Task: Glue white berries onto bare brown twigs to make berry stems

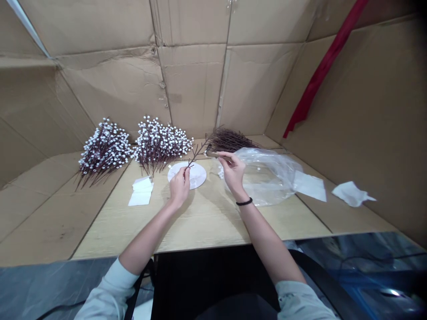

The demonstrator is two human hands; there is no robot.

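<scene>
My left hand (180, 186) pinches a thin dark-brown twig (197, 154), which rises up and to the right from my fingers. My right hand (233, 171) holds a short brown stem (216, 154) between thumb and fingers, its dark tip close to the twig. Below my left hand lies a round white disc (196, 174), partly covered by that hand. Just beyond my right hand are a heap of bare brown twigs (230, 140) and a clear plastic bag (267, 175). Two bundles of white-berried branches (105, 149) (162, 142) lie further left.
Folded white paper (142, 192) lies left of the disc. A white sheet (310, 186) and a crumpled white piece (350, 194) lie to the right. Cardboard walls (193, 75) surround the cardboard-covered table (200, 222), and a red strip (320, 71) hangs at upper right.
</scene>
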